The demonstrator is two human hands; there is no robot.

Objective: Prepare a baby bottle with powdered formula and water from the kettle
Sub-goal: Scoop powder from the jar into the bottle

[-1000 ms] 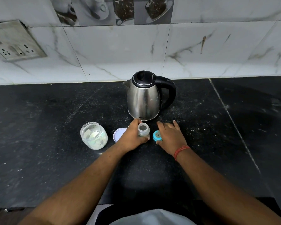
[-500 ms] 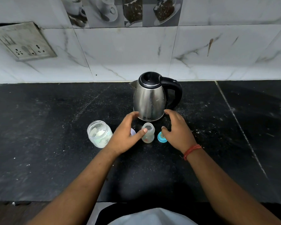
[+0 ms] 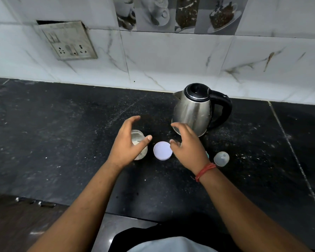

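Note:
A steel kettle with a black lid and handle stands at the back of the black counter. My left hand hovers with spread fingers over the open glass jar of white powder, covering most of it. The jar's round white lid lies flat between my hands. My right hand hangs with loosely curved fingers in front of the kettle and holds nothing I can see. The baby bottle is hidden behind it. A sliver of the teal bottle ring shows at its right edge.
A clear dome cap lies on the counter to the right of my right hand. A tiled wall with a socket plate runs along the back. The counter's front edge is near my body.
My left hand let go of the bottle and moved left over the powder jar. My right hand shifted left over the bottle. The view swung left, and the dome cap came into sight.

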